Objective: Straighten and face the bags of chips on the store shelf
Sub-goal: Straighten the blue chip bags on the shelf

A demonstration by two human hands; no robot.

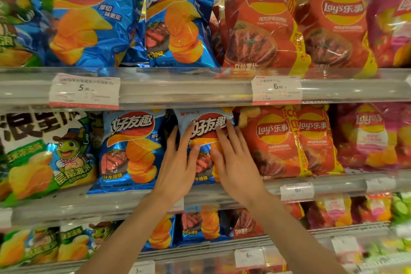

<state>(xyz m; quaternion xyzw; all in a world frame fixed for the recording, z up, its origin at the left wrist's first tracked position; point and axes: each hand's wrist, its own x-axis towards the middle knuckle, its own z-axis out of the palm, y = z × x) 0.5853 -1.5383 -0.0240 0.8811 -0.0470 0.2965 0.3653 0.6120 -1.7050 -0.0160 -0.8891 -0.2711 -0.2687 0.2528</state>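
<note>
On the middle shelf (244,187) a blue bag of chips (205,122) stands upright between another blue bag (131,151) on its left and an orange Lay's bag (271,144) on its right. My left hand (178,162) lies on its left side with straight fingers spread over the front. My right hand (235,162) presses its right side, fingers straight, thumb on the bag's face. Most of the bag's lower half is hidden by my hands.
The top shelf holds blue bags (178,22) and orange Lay's bags (260,22). Green bags (44,153) stand at the left, pink bags (373,138) at the right. Clear rails with price tags (277,89) front each shelf. A lower shelf holds more bags (200,224).
</note>
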